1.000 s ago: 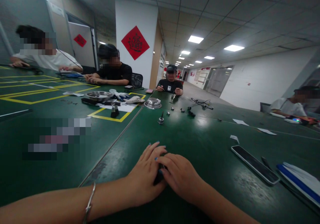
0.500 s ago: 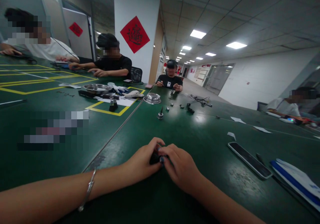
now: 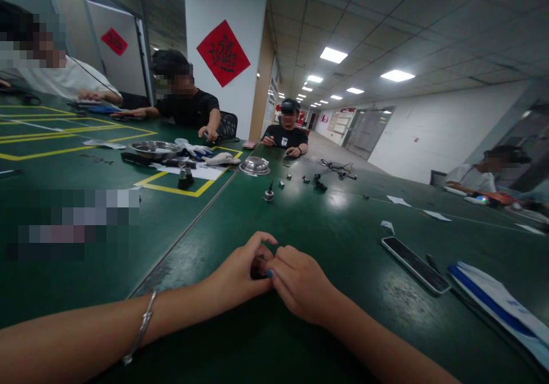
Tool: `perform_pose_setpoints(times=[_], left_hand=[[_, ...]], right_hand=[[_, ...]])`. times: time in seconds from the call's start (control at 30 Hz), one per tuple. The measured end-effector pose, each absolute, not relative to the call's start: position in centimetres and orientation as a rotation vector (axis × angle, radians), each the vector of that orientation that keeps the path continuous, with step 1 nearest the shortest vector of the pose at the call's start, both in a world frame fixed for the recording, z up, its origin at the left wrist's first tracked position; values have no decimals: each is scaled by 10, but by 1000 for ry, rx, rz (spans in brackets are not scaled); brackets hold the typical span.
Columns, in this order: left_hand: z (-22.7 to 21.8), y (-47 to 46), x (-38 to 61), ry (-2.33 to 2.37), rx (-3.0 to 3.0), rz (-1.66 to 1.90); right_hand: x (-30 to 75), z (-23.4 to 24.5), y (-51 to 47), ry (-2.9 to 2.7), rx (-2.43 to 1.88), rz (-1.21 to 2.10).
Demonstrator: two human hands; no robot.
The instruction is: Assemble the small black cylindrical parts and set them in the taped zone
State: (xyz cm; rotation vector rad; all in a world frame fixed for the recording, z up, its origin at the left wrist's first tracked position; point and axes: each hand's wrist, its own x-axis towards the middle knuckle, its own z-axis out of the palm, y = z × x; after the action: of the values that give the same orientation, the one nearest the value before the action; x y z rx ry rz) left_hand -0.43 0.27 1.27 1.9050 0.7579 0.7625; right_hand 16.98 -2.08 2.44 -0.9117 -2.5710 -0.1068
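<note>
My left hand (image 3: pixel 240 272) and my right hand (image 3: pixel 300 281) meet on the green table (image 3: pixel 343 224), fingers curled toward each other. Between them sits a small black object (image 3: pixel 257 271), mostly hidden by the fingers, and both hands close around it. I cannot make out what the object is. A silver bracelet (image 3: pixel 139 330) circles my left wrist.
A phone (image 3: pixel 415 264) lies face up to the right, with a pen and a blue-and-white booklet (image 3: pixel 500 301) beyond it. Small metal parts (image 3: pixel 269 194), a steel bowl (image 3: pixel 254 167), cables and paper scraps lie farther out. Several other people sit around the table.
My left fingers, stretched flat a second ago, have curled in around the black object. The view has drifted so the scene sits slightly left and higher.
</note>
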Motion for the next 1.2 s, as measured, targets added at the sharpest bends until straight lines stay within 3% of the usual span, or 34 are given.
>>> perform_pose_setpoints(times=[1.2], left_hand=[[9,4,-4,765,1979,796]], right_hand=[[169,21,-24,-2470,-1006,-79]])
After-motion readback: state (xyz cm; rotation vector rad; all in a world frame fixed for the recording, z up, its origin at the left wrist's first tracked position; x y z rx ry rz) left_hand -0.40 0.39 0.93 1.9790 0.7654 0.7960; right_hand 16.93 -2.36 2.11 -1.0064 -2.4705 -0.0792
